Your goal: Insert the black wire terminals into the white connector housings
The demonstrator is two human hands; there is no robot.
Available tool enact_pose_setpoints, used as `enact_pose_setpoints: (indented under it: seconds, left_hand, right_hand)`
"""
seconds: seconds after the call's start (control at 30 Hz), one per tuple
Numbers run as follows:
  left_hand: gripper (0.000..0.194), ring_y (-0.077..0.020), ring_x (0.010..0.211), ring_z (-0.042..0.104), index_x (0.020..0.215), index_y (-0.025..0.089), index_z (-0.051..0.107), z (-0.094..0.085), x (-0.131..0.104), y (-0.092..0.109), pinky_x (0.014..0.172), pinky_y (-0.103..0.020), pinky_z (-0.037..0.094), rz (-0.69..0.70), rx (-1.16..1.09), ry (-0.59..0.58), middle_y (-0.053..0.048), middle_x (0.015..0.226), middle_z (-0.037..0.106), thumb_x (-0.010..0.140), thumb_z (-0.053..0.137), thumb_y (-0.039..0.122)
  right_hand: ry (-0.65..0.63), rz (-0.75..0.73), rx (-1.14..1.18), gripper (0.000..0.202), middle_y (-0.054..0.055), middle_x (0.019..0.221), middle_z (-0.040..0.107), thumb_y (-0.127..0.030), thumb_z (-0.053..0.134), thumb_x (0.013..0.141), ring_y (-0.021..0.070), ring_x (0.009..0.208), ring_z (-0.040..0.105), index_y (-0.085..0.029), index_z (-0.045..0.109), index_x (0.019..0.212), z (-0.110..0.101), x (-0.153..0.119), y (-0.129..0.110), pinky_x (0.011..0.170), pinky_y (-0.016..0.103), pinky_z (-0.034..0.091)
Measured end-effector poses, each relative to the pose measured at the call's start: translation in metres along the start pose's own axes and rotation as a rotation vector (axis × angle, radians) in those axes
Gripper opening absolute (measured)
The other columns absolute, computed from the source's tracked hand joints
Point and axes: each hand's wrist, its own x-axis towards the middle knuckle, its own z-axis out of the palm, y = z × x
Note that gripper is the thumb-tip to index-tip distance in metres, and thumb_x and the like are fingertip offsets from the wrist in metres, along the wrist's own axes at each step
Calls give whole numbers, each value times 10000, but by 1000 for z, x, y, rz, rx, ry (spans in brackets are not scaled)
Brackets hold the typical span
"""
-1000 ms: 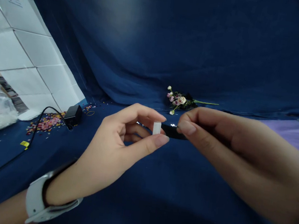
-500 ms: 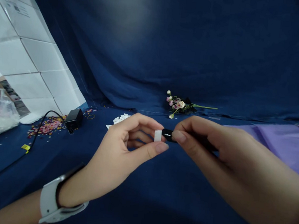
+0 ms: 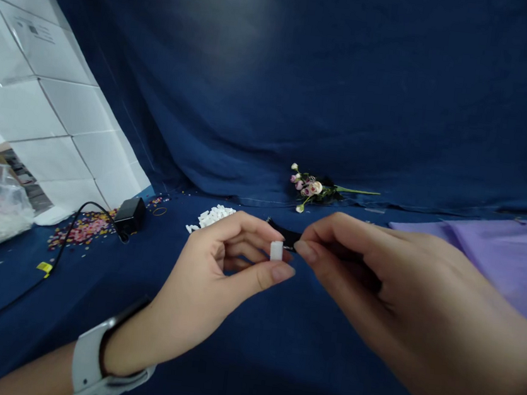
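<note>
No text is legible. Dark printed marks [image 3: 34, 30] on the white rectangular-panelled wall surface [image 3: 79, 100] and tiny white markings [image 3: 288, 248] on the thin black strip [image 3: 291, 236] are unreadable.

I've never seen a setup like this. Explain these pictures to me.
No machine here: a person works bare-handed, and every picture comes from one camera worn on that person's head, facing forward and down. The left hand, with a pale grey watch strap at its wrist, pinches a small white rectangular block. The right hand pinches a thin black object, partly hidden; whether it touches the block is unclear. On the dark blue cloth lie a heap of small white pieces, a scatter of multicoloured flecks, a black box-shaped adapter with a cable, and a sprig of pink and cream flowers. A purple sheet lies at the right.
</note>
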Motion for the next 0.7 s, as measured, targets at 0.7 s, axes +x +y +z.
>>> enact_pose_setpoints:
  seconds: [0.7]
  left_hand:
    - [218, -53, 625, 675, 739, 237, 730, 6, -3, 1, 621, -90, 537, -17, 21, 72, 77, 676, 734, 634, 806, 61]
  right_hand:
    - [35, -44, -8, 296, -36, 500, 519, -237, 387, 927, 99, 363, 435, -192, 564, 695, 6, -3, -6, 370, 280, 252]
